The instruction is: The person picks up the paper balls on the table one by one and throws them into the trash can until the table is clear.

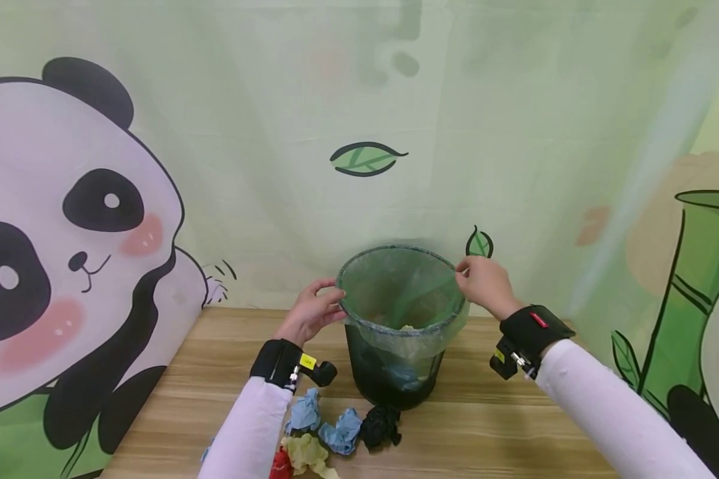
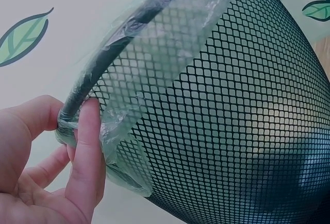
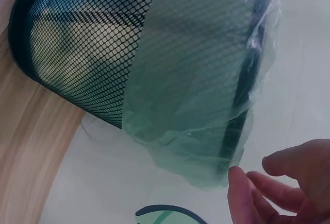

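Note:
A black mesh trash can point(image 1: 389, 386) stands upright on the wooden table. Its mouth is lined with a translucent green trash bag point(image 1: 419, 342), whose edge is folded down over the rim. At the left side of the rim, my left hand point(image 1: 313, 309) pinches the bag's edge; the left wrist view shows the thumb and fingers point(image 2: 88, 147) on either side of the rim. My right hand point(image 1: 488, 286) is at the rim's right side. There the fingers point(image 3: 238, 193) are loosely bent at the bag's edge, with thumb and forefinger apart. Crumpled pieces show through the mesh.
In front of the can lie blue crumpled papers point(image 1: 341, 432), a black crumpled piece point(image 1: 381, 427), a yellow one point(image 1: 307, 454) and a red one point(image 1: 281, 464), close to the left forearm. A panda-printed cloth backdrop point(image 1: 263, 199) hangs right behind the table point(image 1: 491, 426).

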Demonstrator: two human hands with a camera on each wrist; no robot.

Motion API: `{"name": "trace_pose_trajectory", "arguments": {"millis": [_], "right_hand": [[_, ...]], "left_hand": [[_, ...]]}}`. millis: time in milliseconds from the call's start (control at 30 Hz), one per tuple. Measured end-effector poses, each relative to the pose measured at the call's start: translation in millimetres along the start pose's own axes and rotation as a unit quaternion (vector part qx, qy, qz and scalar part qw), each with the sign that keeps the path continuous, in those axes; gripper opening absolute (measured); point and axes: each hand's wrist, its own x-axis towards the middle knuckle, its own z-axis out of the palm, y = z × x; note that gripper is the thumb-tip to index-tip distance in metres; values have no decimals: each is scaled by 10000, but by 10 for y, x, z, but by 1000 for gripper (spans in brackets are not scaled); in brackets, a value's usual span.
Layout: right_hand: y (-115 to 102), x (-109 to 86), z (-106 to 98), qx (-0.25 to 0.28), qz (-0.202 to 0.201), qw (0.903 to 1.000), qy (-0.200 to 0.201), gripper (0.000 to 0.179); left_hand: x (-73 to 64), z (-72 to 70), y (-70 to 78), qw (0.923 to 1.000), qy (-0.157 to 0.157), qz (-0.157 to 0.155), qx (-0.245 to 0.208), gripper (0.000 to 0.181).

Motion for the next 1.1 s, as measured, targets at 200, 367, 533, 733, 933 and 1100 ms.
{"name": "trace_pose_trajectory", "arguments": {"millis": [200, 367, 533, 733, 933, 1100], "right_hand": [[44, -25, 22, 371, 590, 9968, -395, 27], [50, -29, 64, 436, 800, 9952, -347, 27], [60, -20, 90, 696, 1037, 9913, -418, 27], [104, -21, 117, 1207, 1265, 9827, -609, 30], [140, -2, 168, 1638, 1493, 9726, -706, 20], [154, 21, 191, 1726, 1609, 9691, -714, 18]], "left_hand": [[0, -5, -3, 10000, 73, -3, -25, 39], [-5, -6, -4, 10000, 36, 2, -33, 39], [-2, -10, -4, 10000, 14, 46, -41, 41], [-13, 4, -8, 10000, 47, 42, -29, 41], [-25, 10, -15, 9998, 70, 113, -132, 41], [-39, 11, -24, 9997, 120, 176, -109, 40]]}}
